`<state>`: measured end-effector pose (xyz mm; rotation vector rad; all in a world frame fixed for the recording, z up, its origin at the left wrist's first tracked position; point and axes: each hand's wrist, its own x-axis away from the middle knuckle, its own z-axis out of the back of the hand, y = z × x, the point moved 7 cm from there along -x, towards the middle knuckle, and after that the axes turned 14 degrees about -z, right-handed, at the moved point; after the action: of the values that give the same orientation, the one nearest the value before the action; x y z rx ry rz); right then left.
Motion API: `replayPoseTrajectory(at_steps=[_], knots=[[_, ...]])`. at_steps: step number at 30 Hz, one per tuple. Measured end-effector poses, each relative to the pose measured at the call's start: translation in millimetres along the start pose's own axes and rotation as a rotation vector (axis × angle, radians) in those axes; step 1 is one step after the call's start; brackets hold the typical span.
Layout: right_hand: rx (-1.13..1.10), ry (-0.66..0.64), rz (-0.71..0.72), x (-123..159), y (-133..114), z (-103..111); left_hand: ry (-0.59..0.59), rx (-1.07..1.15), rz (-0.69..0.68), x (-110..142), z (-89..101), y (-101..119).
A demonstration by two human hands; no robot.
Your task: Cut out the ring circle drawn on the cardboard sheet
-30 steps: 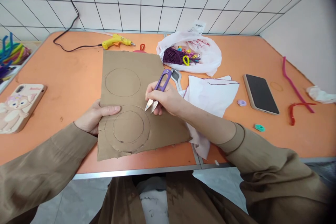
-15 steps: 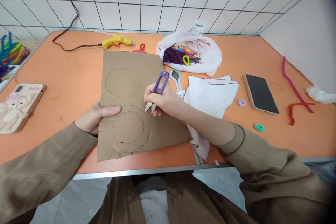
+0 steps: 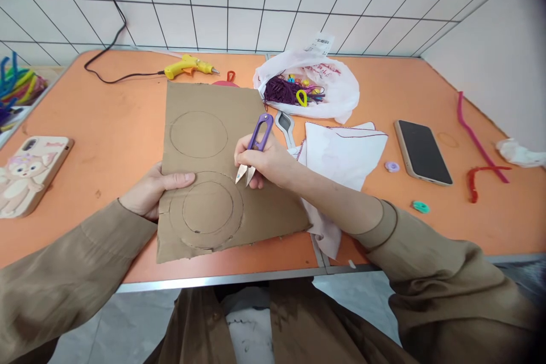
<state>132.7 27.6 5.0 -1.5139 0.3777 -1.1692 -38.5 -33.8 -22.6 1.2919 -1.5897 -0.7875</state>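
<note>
My left hand [image 3: 153,189] grips the left edge of a brown cardboard sheet [image 3: 273,205], thumb on top and fingers hidden beneath. Circles are drawn on the sheet: a single one at the far end and a pair, one inside the other, at the near end. Parts of the near outer line look cut or torn. In my right hand [image 3: 267,160] are purple thread snips [image 3: 261,132], their two metal blades apart and pointing down at the cardboard, close to the right side of the outer near circle. Whether the tips touch the cardboard, I cannot tell.
Behind the sheet lie a yellow glue gun [image 3: 187,67] with a black cord and a white plastic bag [image 3: 341,88] holding purple yarn. White cloth [image 3: 341,153] sits under my right forearm. Phones lie at right [image 3: 422,151] and left [image 3: 32,173], with pipe cleaners [image 3: 482,139] far right.
Almost nothing differs. The snips in my right hand have tilted very slightly over the same spot, and the whole view has shifted a little.
</note>
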Motion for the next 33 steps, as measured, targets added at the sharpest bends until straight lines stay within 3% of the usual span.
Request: replayPoseTrajectory(at_steps=[6, 13, 28, 33], knots=[[0.064, 0.032, 0.039, 5.4, -3.3, -1.4, -0.013, 0.003, 0.002, 0.2, -0.5, -0.6], [-0.107, -0.034, 0.005, -2.9, 1.5, 1.6, 0.023, -0.052, -0.005, -0.9, 2.3, 0.3], [0.08, 0.028, 0.042, 5.6, -3.4, -1.6, -0.018, -0.048, -0.022, -1.9, -0.1, 0.4], [0.018, -0.012, 0.002, 2.7, -2.3, -1.0, -0.013, -0.059, -0.005, 0.0, -1.0, 1.5]])
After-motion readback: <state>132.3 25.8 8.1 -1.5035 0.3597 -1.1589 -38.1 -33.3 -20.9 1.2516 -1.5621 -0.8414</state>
